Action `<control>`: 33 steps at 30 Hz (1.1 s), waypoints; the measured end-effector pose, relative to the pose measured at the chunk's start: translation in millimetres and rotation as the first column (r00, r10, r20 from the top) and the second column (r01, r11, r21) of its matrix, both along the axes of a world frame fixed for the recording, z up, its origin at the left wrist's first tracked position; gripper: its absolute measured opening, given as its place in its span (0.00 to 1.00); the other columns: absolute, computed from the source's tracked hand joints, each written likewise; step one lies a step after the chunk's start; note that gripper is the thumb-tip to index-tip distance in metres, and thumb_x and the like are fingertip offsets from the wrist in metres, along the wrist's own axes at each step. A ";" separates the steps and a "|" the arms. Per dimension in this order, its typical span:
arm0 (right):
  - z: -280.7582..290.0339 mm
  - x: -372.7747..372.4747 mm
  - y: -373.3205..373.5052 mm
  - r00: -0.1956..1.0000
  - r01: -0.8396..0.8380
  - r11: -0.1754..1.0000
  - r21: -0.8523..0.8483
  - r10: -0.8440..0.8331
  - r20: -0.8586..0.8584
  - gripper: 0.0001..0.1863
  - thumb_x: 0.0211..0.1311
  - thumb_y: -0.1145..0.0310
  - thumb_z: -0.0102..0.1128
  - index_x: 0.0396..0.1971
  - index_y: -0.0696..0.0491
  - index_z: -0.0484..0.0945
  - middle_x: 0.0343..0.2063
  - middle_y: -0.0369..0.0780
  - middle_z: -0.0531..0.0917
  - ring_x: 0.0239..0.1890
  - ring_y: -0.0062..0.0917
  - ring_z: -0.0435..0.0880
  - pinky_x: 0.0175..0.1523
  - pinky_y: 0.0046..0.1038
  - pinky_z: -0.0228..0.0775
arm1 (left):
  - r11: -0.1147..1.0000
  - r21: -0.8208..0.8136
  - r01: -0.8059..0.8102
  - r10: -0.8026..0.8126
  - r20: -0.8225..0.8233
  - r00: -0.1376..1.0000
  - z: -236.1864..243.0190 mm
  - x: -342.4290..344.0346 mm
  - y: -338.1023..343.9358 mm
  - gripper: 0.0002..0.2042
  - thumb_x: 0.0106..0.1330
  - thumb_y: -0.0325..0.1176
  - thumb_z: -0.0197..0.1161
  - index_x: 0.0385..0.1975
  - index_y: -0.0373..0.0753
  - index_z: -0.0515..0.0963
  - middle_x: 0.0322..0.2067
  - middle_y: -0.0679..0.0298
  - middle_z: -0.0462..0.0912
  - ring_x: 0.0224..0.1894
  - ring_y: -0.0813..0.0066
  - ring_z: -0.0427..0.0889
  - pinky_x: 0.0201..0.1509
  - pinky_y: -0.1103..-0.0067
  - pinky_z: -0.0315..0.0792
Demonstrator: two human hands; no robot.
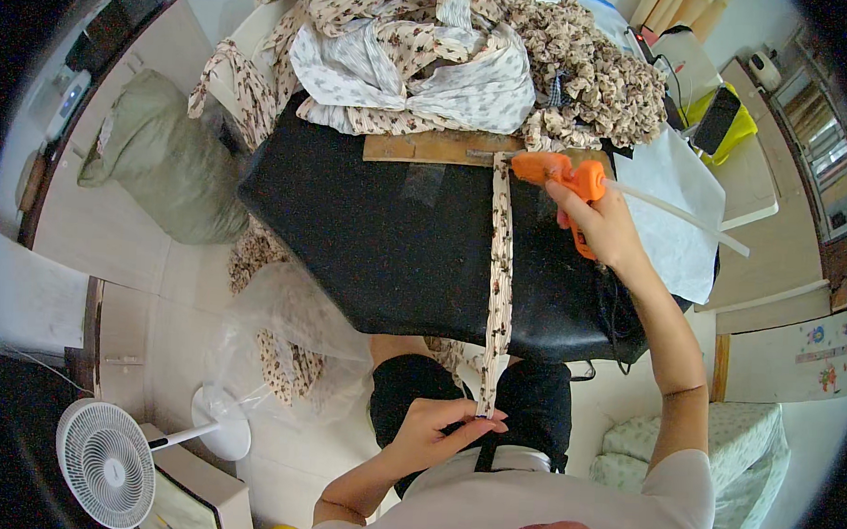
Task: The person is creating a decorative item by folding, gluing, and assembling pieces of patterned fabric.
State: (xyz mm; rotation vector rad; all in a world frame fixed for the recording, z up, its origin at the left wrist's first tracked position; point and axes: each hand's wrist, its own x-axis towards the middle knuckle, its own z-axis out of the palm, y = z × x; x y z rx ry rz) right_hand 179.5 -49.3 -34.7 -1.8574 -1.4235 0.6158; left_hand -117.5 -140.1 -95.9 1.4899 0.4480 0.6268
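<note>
My right hand [591, 225] grips an orange glue gun [567, 176] with a long white glue stick [681, 214] out of its back. Its nozzle is at the top end of a narrow printed fabric strip [499, 268], on or just over a brown board [410, 150]. The strip runs down across the black table cover [350, 223] and past its front edge, where my left hand [440, 426] pinches the lower end between closed fingers.
Piled printed fabric [404, 65] and ruffled pieces [601, 83] cover the table's back. A white sheet [674, 257] and a phone [716, 121] are at right. Left are a green sack [163, 159], a plastic bag [283, 353] and a white fan [103, 463].
</note>
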 end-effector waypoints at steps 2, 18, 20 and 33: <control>-1.3 1.3 -0.3 1.000 0.003 1.000 -0.009 -0.003 0.014 0.20 0.61 0.51 0.55 0.29 0.57 0.76 0.17 0.37 0.78 0.21 0.22 0.78 0.29 0.28 0.68 | 1.000 -0.005 0.001 -0.001 0.000 1.000 -0.4 0.5 -1.0 0.08 0.62 0.25 0.60 0.38 0.31 0.79 0.32 0.58 0.85 0.32 0.75 0.85 0.33 0.84 0.76; -1.5 -9.8 -49.8 0.983 -0.027 1.000 -0.013 0.024 -0.180 0.16 0.59 0.57 0.60 0.26 0.56 0.77 0.16 0.34 0.78 0.19 0.16 0.76 0.25 0.22 0.66 | 0.998 -0.055 -0.017 0.015 -0.032 0.999 -8.1 0.4 -7.8 0.08 0.62 0.24 0.59 0.40 0.31 0.79 0.32 0.58 0.85 0.34 0.75 0.85 0.35 0.84 0.76; -0.7 -10.5 -49.5 0.989 -0.033 0.997 0.063 0.041 -0.144 0.15 0.58 0.58 0.60 0.26 0.56 0.78 0.16 0.35 0.79 0.19 0.16 0.76 0.25 0.22 0.67 | 0.998 -0.054 -0.022 0.021 -0.018 1.000 -7.6 1.8 -8.5 0.08 0.62 0.24 0.59 0.40 0.31 0.79 0.32 0.58 0.85 0.34 0.75 0.85 0.35 0.84 0.76; 13.3 -12.9 -44.9 0.994 -0.017 0.994 -0.109 0.004 -0.110 0.16 0.59 0.58 0.60 0.21 0.56 0.75 0.13 0.33 0.76 0.16 0.14 0.71 0.22 0.20 0.61 | 0.994 -0.094 -0.058 0.053 -0.049 0.997 -12.3 5.2 -15.1 0.08 0.63 0.24 0.59 0.39 0.31 0.79 0.31 0.58 0.85 0.32 0.78 0.84 0.35 0.85 0.75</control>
